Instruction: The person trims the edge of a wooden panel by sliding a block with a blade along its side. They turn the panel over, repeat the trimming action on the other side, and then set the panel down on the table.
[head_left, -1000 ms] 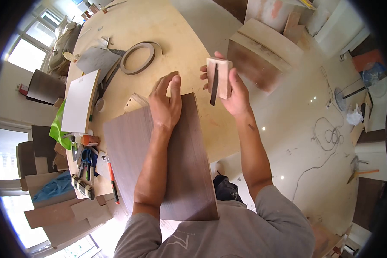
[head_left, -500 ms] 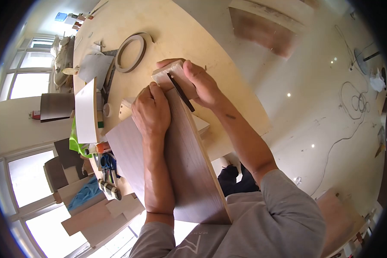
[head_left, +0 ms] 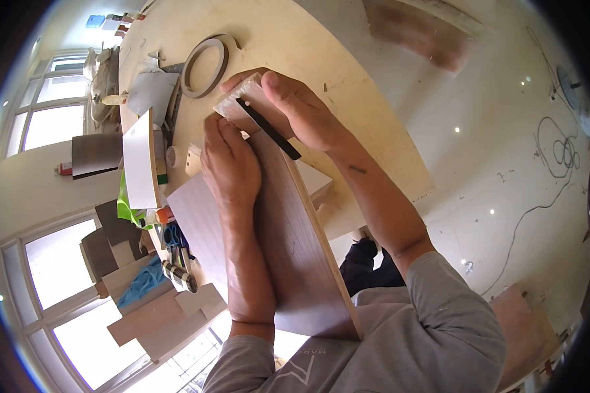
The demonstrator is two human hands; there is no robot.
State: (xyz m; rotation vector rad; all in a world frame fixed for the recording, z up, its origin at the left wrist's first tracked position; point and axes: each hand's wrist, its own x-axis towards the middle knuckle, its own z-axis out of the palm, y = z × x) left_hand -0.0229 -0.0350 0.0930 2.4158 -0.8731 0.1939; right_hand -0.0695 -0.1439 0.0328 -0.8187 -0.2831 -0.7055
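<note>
A wood-grain panel (head_left: 301, 262) stands in front of my body, its narrow pale edge facing right. My left hand (head_left: 231, 157) is closed at the panel's upper end, its forearm lying along the panel; the fingertips are partly hidden. My right hand (head_left: 301, 111) is closed around a small block (head_left: 267, 110) with a rough pale end, held against the panel's upper end. A thin dark strip (head_left: 269, 130) slants across the block to the panel's edge. How the strip is held there is not visible.
On the table (head_left: 367, 131) lies a roll of edge banding (head_left: 205, 67). Left of the panel are a white board (head_left: 139, 160), scissors (head_left: 172, 236) and a brush (head_left: 179, 276). Board pieces (head_left: 141, 321) lie by the windows. A cable (head_left: 514, 242) runs over the floor at right.
My right hand and the block have moved slightly away from me and to the left. More of the dark strip shows. The left hand keeps its hold, and the whole view has shifted a little.
</note>
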